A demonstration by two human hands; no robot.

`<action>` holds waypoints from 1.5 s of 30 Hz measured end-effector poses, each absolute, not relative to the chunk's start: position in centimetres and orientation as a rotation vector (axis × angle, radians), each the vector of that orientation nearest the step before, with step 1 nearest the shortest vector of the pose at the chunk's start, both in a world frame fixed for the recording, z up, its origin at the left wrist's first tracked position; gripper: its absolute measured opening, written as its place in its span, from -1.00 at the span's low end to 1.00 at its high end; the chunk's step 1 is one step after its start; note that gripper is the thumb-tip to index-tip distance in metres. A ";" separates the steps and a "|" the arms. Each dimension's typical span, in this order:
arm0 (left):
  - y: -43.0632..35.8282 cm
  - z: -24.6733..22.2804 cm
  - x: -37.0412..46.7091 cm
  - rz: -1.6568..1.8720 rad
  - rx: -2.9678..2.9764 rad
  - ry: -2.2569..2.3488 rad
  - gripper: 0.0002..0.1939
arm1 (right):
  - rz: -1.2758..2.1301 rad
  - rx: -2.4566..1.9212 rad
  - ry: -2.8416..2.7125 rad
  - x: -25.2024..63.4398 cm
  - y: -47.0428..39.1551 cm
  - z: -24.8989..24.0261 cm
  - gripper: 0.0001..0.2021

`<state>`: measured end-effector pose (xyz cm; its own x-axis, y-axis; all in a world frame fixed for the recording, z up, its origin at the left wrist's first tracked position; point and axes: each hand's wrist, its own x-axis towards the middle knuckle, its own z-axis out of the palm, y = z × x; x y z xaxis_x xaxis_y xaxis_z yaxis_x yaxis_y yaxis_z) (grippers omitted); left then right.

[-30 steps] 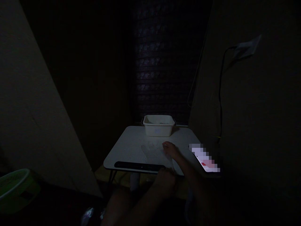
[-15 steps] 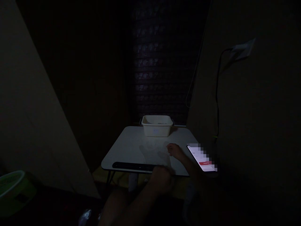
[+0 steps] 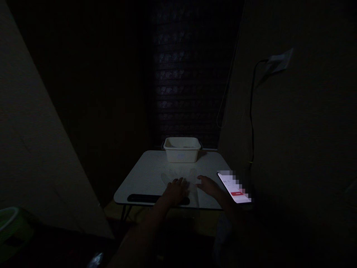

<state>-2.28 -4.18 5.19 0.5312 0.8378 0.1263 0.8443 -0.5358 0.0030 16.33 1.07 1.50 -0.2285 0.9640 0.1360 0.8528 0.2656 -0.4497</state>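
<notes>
A thin, see-through sheet or bag (image 3: pixel 193 193) lies on the white table (image 3: pixel 139 173), its outline faint in the dim light. My left hand (image 3: pixel 175 190) rests palm down on its left part with the fingers spread, just above the table's black slot (image 3: pixel 143 198). At the sheet's right side is my right hand (image 3: pixel 206 184), thumb and fingers apart; whether it touches the film is too dark to tell. Behind the hands stands a white tub (image 3: pixel 182 154), its contents unclear.
A lit phone (image 3: pixel 235 190) lies at the table's right edge. On the right wall a cable (image 3: pixel 251 111) hangs from a socket (image 3: pixel 280 61). A green basket (image 3: pixel 16 230) stands at the lower left. Dark blinds (image 3: pixel 178 74) hang behind the table.
My left hand has moved forward from the table's front edge onto the clear sheet, and its fingers have spread. My right hand has opened near the same spot. The view has shifted slightly.
</notes>
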 end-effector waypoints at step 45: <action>-3.3 4.3 -0.4 -0.090 -2.715 -1.317 -0.75 | 0.296 -1.625 -2.257 16.4 -0.1 2.3 -0.64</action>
